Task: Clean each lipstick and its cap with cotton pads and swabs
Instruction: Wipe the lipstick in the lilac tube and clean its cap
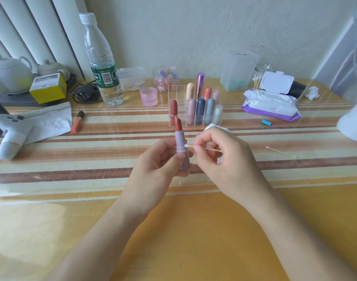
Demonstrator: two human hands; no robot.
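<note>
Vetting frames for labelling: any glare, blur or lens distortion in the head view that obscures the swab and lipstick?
Head view: no, cotton swab and lipstick are sharp at centre in soft even light; head view: pale glare washes the table at lower left; head view: wide-angle bends stripes and blinds near the edges; white shape at far right is blurred.
</note>
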